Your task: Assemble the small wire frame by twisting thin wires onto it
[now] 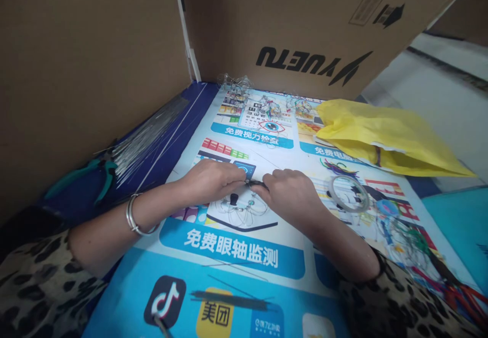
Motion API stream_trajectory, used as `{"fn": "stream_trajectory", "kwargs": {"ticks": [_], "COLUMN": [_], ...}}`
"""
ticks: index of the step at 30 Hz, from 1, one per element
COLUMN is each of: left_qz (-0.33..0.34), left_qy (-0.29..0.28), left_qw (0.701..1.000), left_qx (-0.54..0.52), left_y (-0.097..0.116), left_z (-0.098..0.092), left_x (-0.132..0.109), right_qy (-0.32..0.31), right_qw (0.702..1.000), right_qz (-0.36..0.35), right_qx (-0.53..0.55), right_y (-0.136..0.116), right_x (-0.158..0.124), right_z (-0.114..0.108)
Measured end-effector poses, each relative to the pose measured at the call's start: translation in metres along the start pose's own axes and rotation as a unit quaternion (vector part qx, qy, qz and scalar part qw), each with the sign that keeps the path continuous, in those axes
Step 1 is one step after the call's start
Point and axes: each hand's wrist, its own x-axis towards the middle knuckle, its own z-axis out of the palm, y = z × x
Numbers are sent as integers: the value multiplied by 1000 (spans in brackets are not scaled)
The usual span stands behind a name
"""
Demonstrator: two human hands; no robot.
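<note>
My left hand (213, 179) and my right hand (292, 195) meet over the middle of the printed sheet. Pinched between their fingertips is a short dark strip (254, 182), too small to name surely. Just below it, a looped thin-wire piece with beads (242, 212) shows against the sheet; whether it joins the strip I cannot tell. A fine wire reaches up and left from near my right hand. Closer to me, a bundle of thin dark strips (231, 300) lies on the sheet, with a few loose dark strands above it.
Cardboard walls (95, 48) stand at the left and back. Beside the left one lie silvery wires (148, 129) and teal-handled pliers (104, 180). To the right are a yellow bag (381, 124), a tape roll (331, 194) and coloured cords (415, 241). Tangled wire pieces (236, 84) sit at the back.
</note>
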Motion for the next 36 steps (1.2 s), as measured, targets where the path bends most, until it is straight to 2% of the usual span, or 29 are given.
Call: {"fn": "stream_trajectory", "kwargs": {"ticks": [7, 16, 26, 36], "left_qz": [38, 89, 139, 178], "left_qy": [-3, 23, 23, 19], "left_qw": [998, 990, 983, 978], "left_qx": [44, 104, 114, 107], "left_y": [0, 2, 0, 5], "left_z": [-3, 0, -2, -2], "left_x": [-2, -3, -5, -6], "right_qy": [15, 39, 5, -23], "right_qw": [1000, 999, 1000, 1000], "right_qz": [-4, -10, 7, 5], "right_qx": [-2, -26, -20, -12], "right_y": [0, -2, -2, 1], "right_x": [-2, -6, -7, -12], "right_z": [-1, -6, -8, -20]}}
